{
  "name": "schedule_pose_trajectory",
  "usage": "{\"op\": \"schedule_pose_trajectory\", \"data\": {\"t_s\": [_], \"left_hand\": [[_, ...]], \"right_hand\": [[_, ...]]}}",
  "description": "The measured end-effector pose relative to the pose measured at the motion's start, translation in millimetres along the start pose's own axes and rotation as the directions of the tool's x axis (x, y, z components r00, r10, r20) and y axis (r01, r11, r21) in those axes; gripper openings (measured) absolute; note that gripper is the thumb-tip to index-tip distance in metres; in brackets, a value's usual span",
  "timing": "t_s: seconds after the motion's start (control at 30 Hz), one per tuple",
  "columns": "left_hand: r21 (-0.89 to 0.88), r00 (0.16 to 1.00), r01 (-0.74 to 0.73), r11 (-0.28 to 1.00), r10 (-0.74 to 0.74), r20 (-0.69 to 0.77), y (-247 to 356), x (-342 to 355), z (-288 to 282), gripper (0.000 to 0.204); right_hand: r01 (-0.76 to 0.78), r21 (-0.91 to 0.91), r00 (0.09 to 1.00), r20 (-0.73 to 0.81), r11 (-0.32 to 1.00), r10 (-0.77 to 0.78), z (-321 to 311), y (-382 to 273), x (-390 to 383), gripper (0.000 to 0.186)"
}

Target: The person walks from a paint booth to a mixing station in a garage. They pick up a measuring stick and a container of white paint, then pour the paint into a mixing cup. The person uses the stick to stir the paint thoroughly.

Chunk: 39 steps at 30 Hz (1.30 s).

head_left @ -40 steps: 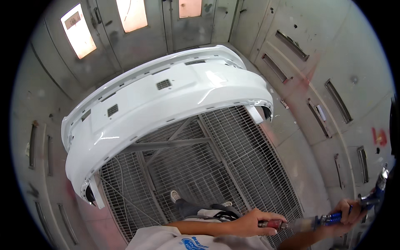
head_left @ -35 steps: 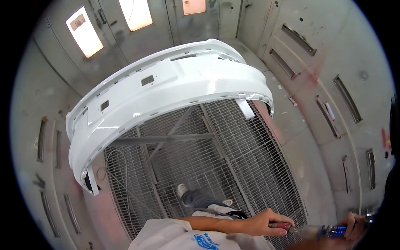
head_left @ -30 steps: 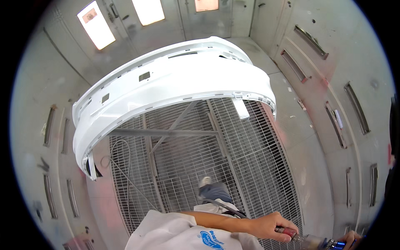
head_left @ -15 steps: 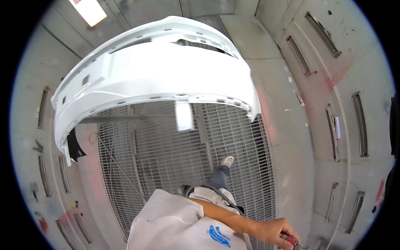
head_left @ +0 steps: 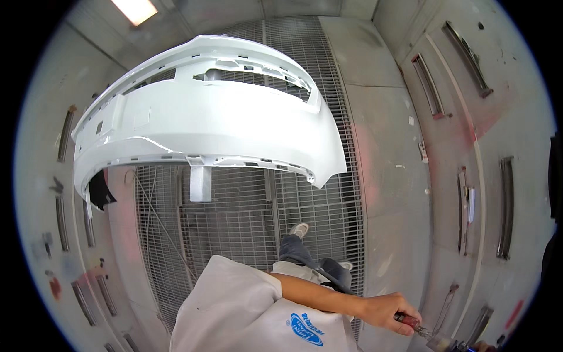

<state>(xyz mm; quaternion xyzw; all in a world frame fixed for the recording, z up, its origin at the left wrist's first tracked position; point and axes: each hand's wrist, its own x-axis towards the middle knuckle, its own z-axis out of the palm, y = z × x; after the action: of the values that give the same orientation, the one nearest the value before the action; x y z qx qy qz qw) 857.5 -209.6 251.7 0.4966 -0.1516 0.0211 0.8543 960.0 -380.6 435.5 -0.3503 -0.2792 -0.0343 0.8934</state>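
Observation:
My left hand (head_left: 384, 314) is closed round the red handle (head_left: 406, 320) of a tool with a clear section and a blue fitting (head_left: 468, 347) at the bottom right. A small part of my right hand (head_left: 484, 347) shows at the lower edge beside the blue fitting; its fingers are mostly out of frame. Beyond them a glossy white car bumper (head_left: 205, 117) is held raised above a grated floor (head_left: 223, 229), with a pale bracket (head_left: 200, 183) below its near edge and a black piece (head_left: 101, 193) at its left end.
Grey booth walls (head_left: 481, 135) with narrow metal fixtures (head_left: 504, 208) stand on both sides. A lit panel (head_left: 135, 9) is at the top left. A thin hose (head_left: 170, 234) lies on the grating. A floor strip (head_left: 387, 170) runs along the right.
The view has swung and the bumper now shows from further toward its right end, sitting further left. My feet have stepped along the grating. My right hand and the tool have sunk toward the lower edge.

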Motion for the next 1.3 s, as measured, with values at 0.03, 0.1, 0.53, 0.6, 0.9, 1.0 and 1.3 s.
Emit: {"op": "schedule_pose_trajectory", "data": {"t_s": [0.03,0.1,0.53,0.6,0.9,1.0,1.3], "left_hand": [[0.132,0.999,-0.035,0.991,0.038,-0.026,-11.8,9.8,-2.0,0.035],[0.397,0.992,-0.073,0.915,0.109,-0.068,-40.7,28.2,-4.7,0.035],[0.291,0.88,0.184,0.939,-0.026,-0.474,-147.8,206.7,62.8,0.069],[0.308,0.856,0.212,0.927,-0.024,-0.517,-158.0,221.4,68.5,0.071],[0.573,0.765,0.518,0.635,-0.045,-0.642,-246.3,97.3,8.6,0.028],[0.326,0.4,0.902,0.283,-0.266,-0.877,-297.0,-58.0,1.3,0.032],[0.055,0.097,0.982,0.182,-0.234,-0.967,-273.8,-83.8,21.2,0.039]], "right_hand": [[-0.003,-0.058,0.999,-0.048,0.998,0.0,-21.7,2.7,12.0,0.041],[-0.013,-0.262,0.967,-0.248,0.965,-0.054,-56.6,14.1,31.8,0.045],[-0.611,-0.59,0.714,-0.125,0.527,0.689,-284.2,100.0,66.6,0.032],[-0.661,-0.538,0.637,-0.036,0.522,0.77,-293.8,105.1,76.5,0.031],[-0.626,-0.56,0.624,0.057,0.542,0.779,-328.5,119.1,130.1,0.03],[-0.466,-0.643,0.786,0.015,0.608,0.618,-367.0,121.9,175.1,0.028],[-0.435,-0.589,0.87,-0.08,0.681,0.486,-380.8,111.4,232.1,0.03]]}}
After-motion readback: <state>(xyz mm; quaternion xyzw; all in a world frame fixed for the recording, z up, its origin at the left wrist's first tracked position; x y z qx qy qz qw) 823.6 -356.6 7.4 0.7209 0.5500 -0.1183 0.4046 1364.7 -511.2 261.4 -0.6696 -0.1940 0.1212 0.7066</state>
